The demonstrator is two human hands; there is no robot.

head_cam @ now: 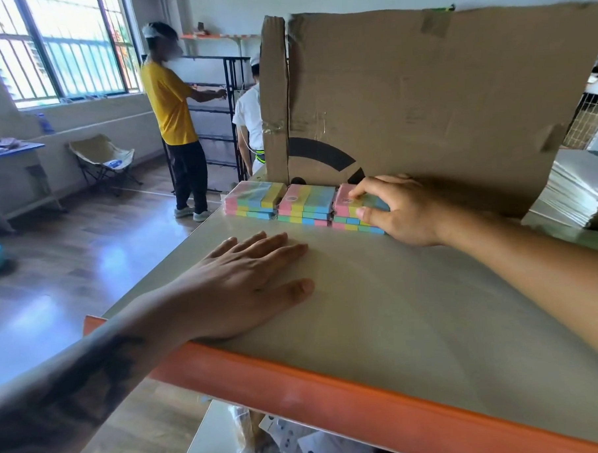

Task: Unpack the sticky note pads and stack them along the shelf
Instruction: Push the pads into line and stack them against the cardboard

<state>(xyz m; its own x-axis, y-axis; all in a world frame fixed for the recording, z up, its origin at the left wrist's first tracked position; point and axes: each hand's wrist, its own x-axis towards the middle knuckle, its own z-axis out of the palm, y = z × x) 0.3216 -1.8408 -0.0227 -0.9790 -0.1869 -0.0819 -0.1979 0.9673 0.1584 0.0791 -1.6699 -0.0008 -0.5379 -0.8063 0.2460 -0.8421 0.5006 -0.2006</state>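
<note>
- Three low stacks of pastel striped sticky note pads sit in a row along the far edge of the pale grey shelf board (380, 308), touching one another and backed by the upright brown cardboard panel (439, 100).
- Largest obstacle is that cardboard: it walls off the far edge, so pads can only be added sideways or on top.
- Open board runs from the row to the orange front rail (332, 396), giving plenty of room for the hands; the left edge drops straight to the floor just beyond the left stack (252, 201).
- Left hand (245, 283) lies flat, fingers spread, on the bare board, holding nothing.
- Right hand (403, 208) has its grip pinching the right stack (350, 207), thumb on the front face, fingers over the top.
- Judged step: seating this stack beside the middle stack (307, 203). Next calls for letting go and fetching more pads, extending rightwards under the right arm.
</note>
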